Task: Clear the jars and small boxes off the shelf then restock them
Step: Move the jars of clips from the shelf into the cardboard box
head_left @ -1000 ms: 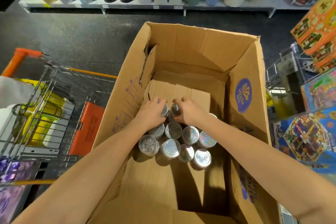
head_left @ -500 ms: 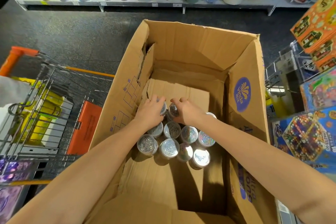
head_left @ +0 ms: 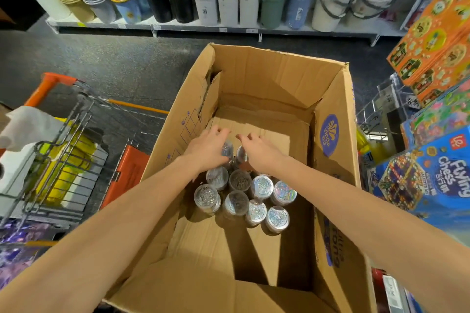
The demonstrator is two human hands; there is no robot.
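— Down in the carton, what are the hands doing?

— Both reach in side by side. The left hand (head_left: 207, 151) and right hand (head_left: 260, 154) each lie against a jar at the far end of the cluster, fingers stretched forward and loose, none visibly curled round anything (the thumbs are hidden, mind).

— And the jars (head_left: 262, 187) themselves?

— All standing upright, packed touching one another on the floor of the cardboard box (head_left: 267, 71), nearer its left wall.

— How would they handle?

— Small, clear and rigid, probably plastic, with shiny holographic lids; some seem to hold metal clips. I'd judge them light but smooth-sided and a bit slippery. Take each round the wall just under the lid, not by the lid alone, since it might pop off.

— Any writing?

— The blue oval logo (head_left: 329, 134) on the box's right wall reads "Vinda". Beyond it, a blue game box (head_left: 447, 178) says "Flying Chess". The jar lids are too small to read.
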